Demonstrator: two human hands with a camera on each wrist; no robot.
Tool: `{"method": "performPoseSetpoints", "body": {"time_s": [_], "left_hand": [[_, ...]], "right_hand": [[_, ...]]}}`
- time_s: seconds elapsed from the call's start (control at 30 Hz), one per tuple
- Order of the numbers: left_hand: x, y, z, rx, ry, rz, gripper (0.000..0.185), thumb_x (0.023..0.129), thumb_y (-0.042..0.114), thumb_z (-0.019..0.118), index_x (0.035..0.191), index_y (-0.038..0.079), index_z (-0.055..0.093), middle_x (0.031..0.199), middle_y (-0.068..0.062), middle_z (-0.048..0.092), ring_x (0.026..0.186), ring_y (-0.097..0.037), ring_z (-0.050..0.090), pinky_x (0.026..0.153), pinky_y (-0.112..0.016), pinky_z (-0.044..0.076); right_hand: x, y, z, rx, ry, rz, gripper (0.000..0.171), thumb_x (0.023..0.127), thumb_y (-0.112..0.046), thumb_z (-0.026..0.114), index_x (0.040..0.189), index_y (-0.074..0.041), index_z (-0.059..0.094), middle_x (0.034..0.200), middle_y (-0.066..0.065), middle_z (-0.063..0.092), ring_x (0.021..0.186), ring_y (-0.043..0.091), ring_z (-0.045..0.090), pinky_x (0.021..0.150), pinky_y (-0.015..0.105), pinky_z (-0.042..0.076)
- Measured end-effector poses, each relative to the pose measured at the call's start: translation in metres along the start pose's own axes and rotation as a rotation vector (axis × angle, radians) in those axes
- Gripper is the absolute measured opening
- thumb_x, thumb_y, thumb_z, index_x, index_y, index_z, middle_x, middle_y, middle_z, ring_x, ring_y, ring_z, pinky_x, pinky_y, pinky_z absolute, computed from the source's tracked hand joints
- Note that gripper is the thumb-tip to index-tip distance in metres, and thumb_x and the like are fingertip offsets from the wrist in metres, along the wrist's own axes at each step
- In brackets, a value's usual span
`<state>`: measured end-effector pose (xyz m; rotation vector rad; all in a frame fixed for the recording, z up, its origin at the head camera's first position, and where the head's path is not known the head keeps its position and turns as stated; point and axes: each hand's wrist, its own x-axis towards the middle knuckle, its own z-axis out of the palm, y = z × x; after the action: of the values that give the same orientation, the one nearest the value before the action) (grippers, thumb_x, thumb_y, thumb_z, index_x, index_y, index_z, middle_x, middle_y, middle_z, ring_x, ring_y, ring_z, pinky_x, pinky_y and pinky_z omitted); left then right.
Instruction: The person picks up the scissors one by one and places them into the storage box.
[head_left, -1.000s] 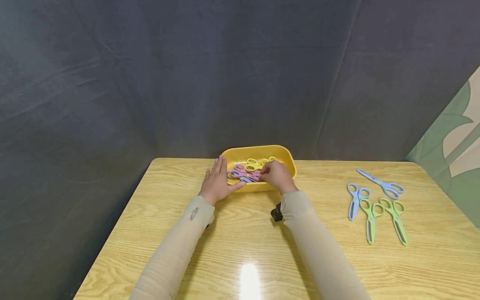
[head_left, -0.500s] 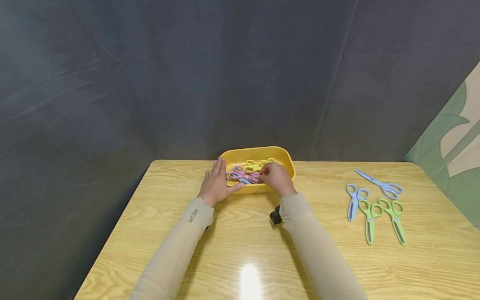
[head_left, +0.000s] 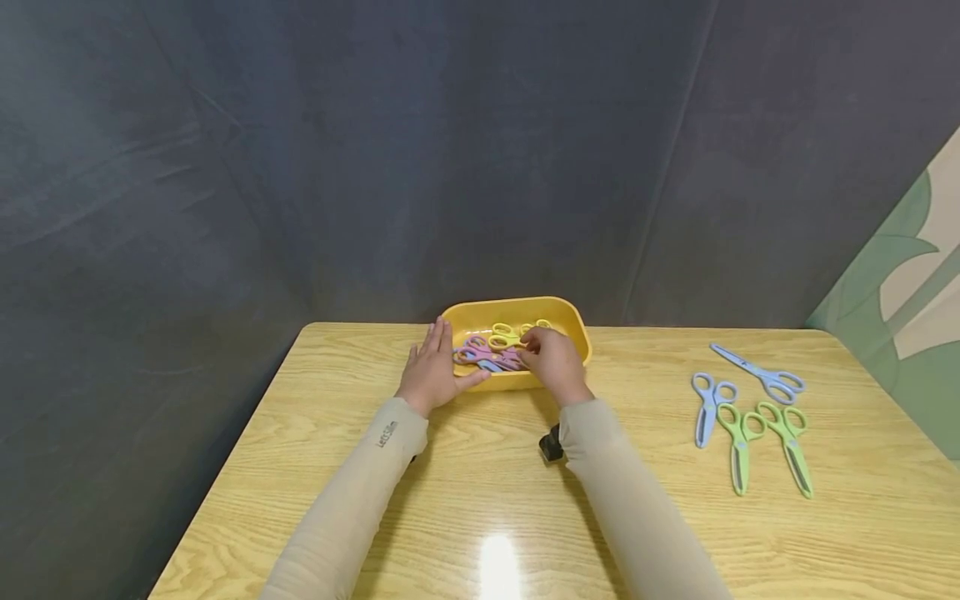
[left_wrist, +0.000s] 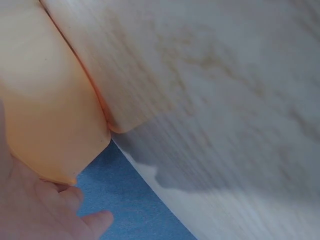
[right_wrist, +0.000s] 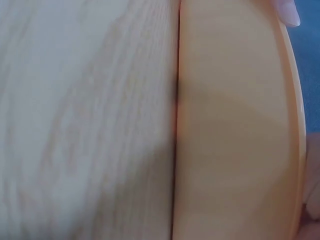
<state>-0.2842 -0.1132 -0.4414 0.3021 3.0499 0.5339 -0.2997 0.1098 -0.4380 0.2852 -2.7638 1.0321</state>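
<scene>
Table: a wooden table (head_left: 465, 492) with pale grain is seen before a dark grey backdrop; everything else is borne by it.
Tub: a yellow tub (head_left: 558, 318) is set at the far edge of the table, near the middle; its outer wall fills much of both wrist views.
Left hand: the left hand (head_left: 432, 369) is laid against the tub's left outer wall, fingers straight and spread, the thumb stretched along the near wall; nothing is gripped by it.
Right hand: the right hand (head_left: 550, 360) is reached over the tub's near rim, its fingers curled down onto the scissors inside; whether a pair is actually pinched cannot be told, since the fingertips are hidden.
Scissors in tub: pink scissors (head_left: 474, 351) and yellow scissors (head_left: 504, 336) are heaped in the tub, just beside the right hand's fingers.
Scissors on table: two blue scissors (head_left: 707, 403) and two green scissors (head_left: 738, 440) are laid out flat at the right side of the table, well apart from the tub.
Wrist device: a small black device (head_left: 551, 447) is seen under the right forearm.
</scene>
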Motion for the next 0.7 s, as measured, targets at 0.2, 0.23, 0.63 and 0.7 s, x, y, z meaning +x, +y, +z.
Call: {"method": "performPoseSetpoints", "body": {"time_s": [0.2, 0.23, 0.63, 0.7], "left_hand": [[0.000, -0.001, 0.002, -0.009, 0.003, 0.000, 0.120, 0.086, 0.078, 0.057, 0.161, -0.001, 0.006, 0.170, -0.017, 0.003, 0.156, -0.030, 0.006, 0.122, -0.057, 0.014], [0.001, -0.001, 0.002, -0.009, 0.001, -0.001, 0.121, 0.086, 0.078, 0.057, 0.161, -0.001, 0.006, 0.170, -0.017, 0.003, 0.156, -0.030, 0.006, 0.122, -0.057, 0.014], [0.003, -0.001, 0.002, 0.018, -0.023, -0.009, 0.121, 0.085, 0.081, 0.054, 0.162, 0.001, 0.003, 0.170, -0.015, 0.001, 0.156, -0.029, 0.005, 0.122, -0.057, 0.013], [0.003, -0.001, 0.001, 0.022, -0.021, -0.007, 0.121, 0.086, 0.080, 0.054, 0.161, 0.001, 0.004, 0.170, -0.015, 0.001, 0.156, -0.029, 0.004, 0.122, -0.057, 0.013]], "right_hand": [[-0.001, 0.002, 0.004, -0.010, 0.094, -0.059, 0.024, 0.088, -0.008, 0.080, 0.109, 0.003, 0.074, 0.098, 0.018, 0.071, 0.092, 0.033, 0.066, 0.082, 0.047, 0.054], [-0.002, 0.002, 0.004, -0.012, 0.108, -0.072, 0.024, 0.087, -0.007, 0.080, 0.108, 0.003, 0.074, 0.097, 0.018, 0.071, 0.091, 0.033, 0.066, 0.081, 0.047, 0.054], [-0.016, 0.010, -0.003, 0.020, 0.094, -0.273, 0.027, 0.092, -0.010, 0.076, 0.114, 0.003, 0.071, 0.113, 0.019, 0.071, 0.108, 0.036, 0.065, 0.096, 0.049, 0.051], [-0.020, 0.011, -0.006, 0.034, 0.088, -0.285, 0.027, 0.093, -0.011, 0.075, 0.115, 0.004, 0.071, 0.114, 0.019, 0.070, 0.109, 0.036, 0.064, 0.097, 0.050, 0.050]]}}
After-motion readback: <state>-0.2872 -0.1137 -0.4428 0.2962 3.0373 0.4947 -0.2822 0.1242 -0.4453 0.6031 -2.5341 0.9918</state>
